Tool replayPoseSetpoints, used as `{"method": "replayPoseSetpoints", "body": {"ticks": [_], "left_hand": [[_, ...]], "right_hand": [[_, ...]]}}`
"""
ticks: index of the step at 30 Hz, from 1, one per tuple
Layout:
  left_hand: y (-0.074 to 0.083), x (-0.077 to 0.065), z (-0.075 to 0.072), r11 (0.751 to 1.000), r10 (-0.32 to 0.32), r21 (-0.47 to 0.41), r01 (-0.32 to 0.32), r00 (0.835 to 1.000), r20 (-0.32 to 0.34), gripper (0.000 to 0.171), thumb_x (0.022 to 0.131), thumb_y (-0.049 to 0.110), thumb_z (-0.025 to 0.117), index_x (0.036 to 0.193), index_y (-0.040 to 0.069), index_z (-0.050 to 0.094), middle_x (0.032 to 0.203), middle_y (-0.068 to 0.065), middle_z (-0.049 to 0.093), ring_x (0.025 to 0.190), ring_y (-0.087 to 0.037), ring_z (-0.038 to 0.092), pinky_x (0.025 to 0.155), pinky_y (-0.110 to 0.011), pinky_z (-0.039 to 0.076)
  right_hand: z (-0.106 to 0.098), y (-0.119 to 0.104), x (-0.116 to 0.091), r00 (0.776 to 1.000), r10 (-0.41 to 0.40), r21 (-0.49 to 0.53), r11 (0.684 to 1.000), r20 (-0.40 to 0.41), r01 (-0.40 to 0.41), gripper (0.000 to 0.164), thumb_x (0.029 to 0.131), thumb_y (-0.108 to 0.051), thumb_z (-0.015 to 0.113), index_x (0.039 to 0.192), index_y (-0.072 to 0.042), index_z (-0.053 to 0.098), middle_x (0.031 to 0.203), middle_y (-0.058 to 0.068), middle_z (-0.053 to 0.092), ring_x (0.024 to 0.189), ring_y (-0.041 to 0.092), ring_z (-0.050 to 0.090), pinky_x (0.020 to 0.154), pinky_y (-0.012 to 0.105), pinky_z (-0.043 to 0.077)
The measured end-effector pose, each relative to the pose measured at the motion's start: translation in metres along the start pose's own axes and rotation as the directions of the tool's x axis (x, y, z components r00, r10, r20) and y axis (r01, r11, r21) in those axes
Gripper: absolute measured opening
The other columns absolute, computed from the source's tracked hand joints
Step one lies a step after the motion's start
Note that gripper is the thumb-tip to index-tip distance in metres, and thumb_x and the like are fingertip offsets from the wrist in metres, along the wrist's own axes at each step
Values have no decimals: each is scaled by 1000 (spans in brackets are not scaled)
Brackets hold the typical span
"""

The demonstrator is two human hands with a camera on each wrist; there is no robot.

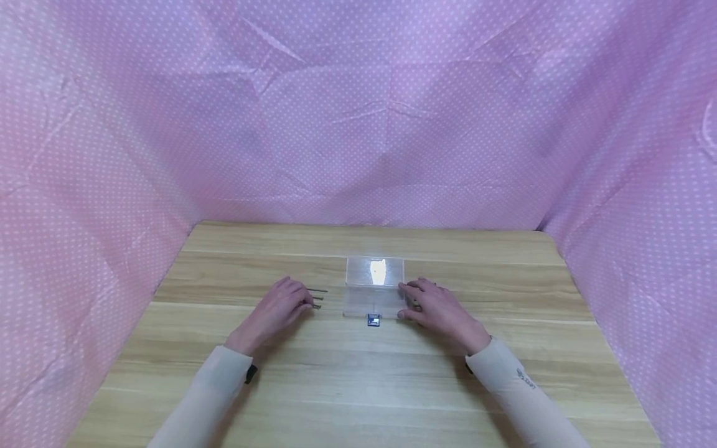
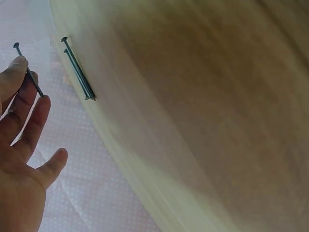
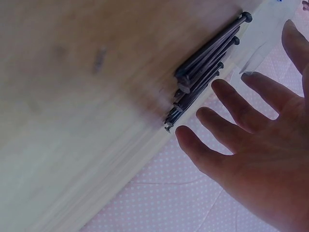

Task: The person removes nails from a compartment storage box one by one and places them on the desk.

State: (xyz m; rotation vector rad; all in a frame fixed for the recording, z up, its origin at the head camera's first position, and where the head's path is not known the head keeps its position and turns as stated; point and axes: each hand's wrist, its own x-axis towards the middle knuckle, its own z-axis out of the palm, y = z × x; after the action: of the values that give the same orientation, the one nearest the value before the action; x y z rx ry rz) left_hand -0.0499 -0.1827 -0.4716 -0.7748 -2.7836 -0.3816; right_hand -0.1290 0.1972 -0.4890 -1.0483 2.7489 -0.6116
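Note:
My left hand pinches a long dark nail between thumb and fingertips, its head end pointing up in the left wrist view. More nails lie side by side on the table close by. To the right, a clear plastic box stands with its lid folded back. My right hand rests at the box's right edge, its fingers spread and loosely bent. Under that hand, several dark nails lie in a bundle on the wood, seen in the right wrist view.
A small blue tag sits at the box's front edge. The wooden table is bordered at the back and sides by pink dotted cloth.

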Motion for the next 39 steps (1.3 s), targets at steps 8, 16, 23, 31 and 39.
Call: {"method": "replayPoseSetpoints", "body": {"ticks": [8,16,23,31,39], "left_hand": [[-3,-4,5,997,-73,-21,75,993,88,9,93,16,77,101,14,73,108,-4,72,111,-27,64,114,-57,40],[-8,0,5,996,-85,8,85,987,135,8,96,19,75,102,15,74,107,-2,73,112,-26,63,114,-55,40],[-10,3,5,997,-67,39,61,986,156,6,96,18,73,101,15,75,108,-2,74,113,-27,64,113,-56,40],[-9,3,6,995,-91,45,85,984,153,5,93,15,77,97,15,76,104,-3,75,112,-29,64,111,-58,41],[-7,1,2,991,-131,30,127,981,146,7,93,20,78,98,15,77,107,-3,75,115,-30,64,115,-60,37]], "right_hand": [[0,-2,-1,999,21,23,1000,29,-21,68,97,-47,71,151,-10,53,148,18,54,143,45,41,111,69,36],[-1,-2,3,1000,14,15,1000,17,-15,67,97,-46,71,151,-10,54,147,16,56,140,41,47,110,68,40],[-1,-2,5,1000,0,6,1000,5,0,66,96,-46,72,149,-10,56,144,14,58,131,36,55,106,62,46],[-3,-5,4,1000,-3,-5,1000,12,3,68,96,-48,71,150,-10,55,145,15,58,132,38,54,106,63,45],[-5,-6,4,999,18,15,1000,33,-19,68,97,-48,71,152,-11,53,149,15,54,141,41,45,111,67,38]]}}
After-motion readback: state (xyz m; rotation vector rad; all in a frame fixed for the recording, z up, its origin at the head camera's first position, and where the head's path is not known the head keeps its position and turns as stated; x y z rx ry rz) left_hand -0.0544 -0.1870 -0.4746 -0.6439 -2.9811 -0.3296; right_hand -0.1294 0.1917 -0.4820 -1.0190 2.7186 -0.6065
